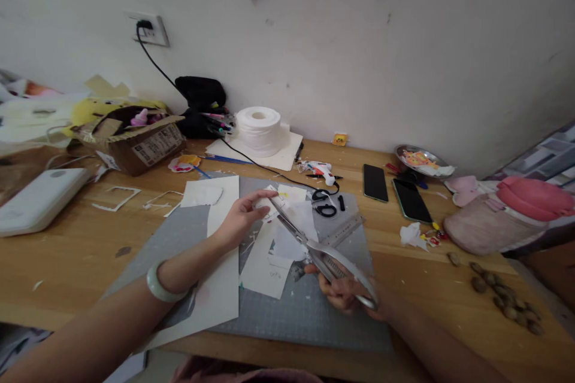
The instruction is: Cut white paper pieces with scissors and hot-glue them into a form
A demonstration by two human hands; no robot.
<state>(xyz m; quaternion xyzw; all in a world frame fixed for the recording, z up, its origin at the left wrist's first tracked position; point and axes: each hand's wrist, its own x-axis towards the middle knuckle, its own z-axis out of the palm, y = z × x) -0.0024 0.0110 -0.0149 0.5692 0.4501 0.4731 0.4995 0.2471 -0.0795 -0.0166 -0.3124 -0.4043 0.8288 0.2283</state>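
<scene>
My left hand [242,217] pinches a small piece of white paper [272,210] with faint marks on it, above the grey cutting mat [309,317]. In my right hand [341,293] is a pair of large metal scissors [309,245], fingers wrapped round the handles. The blades point up and left, their tips at the paper by my left fingertips. Beneath lie white paper sheets [265,275] and scraps. A metal ruler [345,230] and a pair of small black scissors [324,203] rest on the mat to the right of the blades.
Behind the mat stand a white paper roll [258,130] and a glue gun [321,170] with a cord. Two phones [375,182], a metal bowl [420,158], a pink pouch [498,221] and several walnuts [505,299] lie right. A cardboard box [135,143] sits left.
</scene>
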